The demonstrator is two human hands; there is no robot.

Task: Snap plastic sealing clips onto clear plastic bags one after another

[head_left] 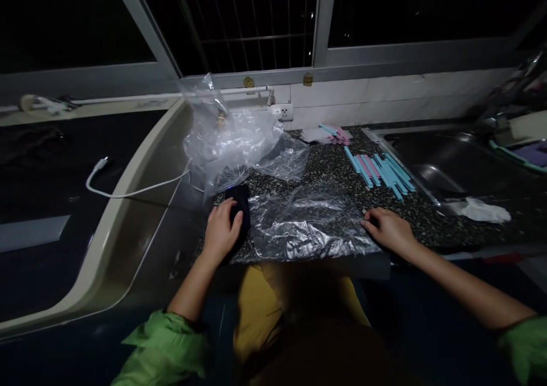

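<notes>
While a clear plastic sheet [307,226] lies spread along the near edge of the speckled counter [331,167], the hands flank it. At its right edge, the right hand [390,230] has its fingers curled and thumb close to the index finger; whether they pinch the plastic, I cannot tell. The left hand [222,230], thumb and fingers parted, rests on a dark object [241,201] beside the sheet; its grip is unclear. Behind lie crumpled plastic bags [239,141] and, farther right, blue and pink strips [387,172] near the sink [444,164].
</notes>
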